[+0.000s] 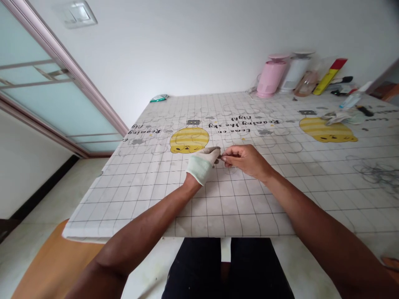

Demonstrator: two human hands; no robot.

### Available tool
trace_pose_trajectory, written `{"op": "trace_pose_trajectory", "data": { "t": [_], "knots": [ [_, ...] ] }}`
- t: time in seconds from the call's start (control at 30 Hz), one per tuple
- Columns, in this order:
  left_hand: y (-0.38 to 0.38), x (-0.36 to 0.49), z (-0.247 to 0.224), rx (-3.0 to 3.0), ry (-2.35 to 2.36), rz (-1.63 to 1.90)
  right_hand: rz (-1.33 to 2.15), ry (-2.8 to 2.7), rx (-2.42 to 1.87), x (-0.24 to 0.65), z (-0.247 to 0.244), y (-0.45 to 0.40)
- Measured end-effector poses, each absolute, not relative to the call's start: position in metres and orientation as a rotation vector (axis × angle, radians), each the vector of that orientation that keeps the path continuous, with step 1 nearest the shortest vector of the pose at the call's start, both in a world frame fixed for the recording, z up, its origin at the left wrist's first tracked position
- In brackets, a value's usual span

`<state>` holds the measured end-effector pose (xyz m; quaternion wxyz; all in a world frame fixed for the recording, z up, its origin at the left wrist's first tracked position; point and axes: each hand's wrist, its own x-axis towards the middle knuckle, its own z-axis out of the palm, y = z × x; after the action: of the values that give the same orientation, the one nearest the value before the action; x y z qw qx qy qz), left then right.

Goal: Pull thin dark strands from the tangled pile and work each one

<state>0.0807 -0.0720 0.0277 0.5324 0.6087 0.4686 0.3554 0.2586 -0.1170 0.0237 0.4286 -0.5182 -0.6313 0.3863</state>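
Observation:
My left hand (206, 161) wears a white work glove with a pale green cuff and dark fingertips. Its fingers are closed in a pinch just above the checked tablecloth. Fingertip to fingertip with it, my bare right hand (245, 160) is pinched too. Whatever lies between them is small and dark, too small to name. Loose thin grey strands (274, 145) lie in curves on the cloth beyond my hands. A tangled heap of similar strands (378, 173) sits at the right.
Along the wall stand a pink cylindrical device (270, 79), a white one (294, 72), a yellow box with a red end (328, 77) and a clear bottle (353, 97). A crumpled glove (346, 116) lies nearer. A green-edged packet (159, 98) is at the far left corner.

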Motion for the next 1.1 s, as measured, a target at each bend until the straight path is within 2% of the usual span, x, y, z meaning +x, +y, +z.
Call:
{"op": "trace_pose_trajectory", "data": {
  "t": [0.33, 0.87, 1.1],
  "knots": [
    [-0.09, 0.088, 0.025, 1.458, 1.058, 0.525, 0.922, -1.455, -1.24, 0.266, 0.028, -0.115],
    [-0.093, 0.091, 0.014, 1.452, 1.012, 0.531, 0.833, -1.641, -1.327, 0.265, 0.028, -0.119],
    [-0.069, 0.067, 0.015, 1.369, 1.247, 0.657, 0.796, -1.618, -1.36, 0.272, 0.027, -0.116]
  ]
}}
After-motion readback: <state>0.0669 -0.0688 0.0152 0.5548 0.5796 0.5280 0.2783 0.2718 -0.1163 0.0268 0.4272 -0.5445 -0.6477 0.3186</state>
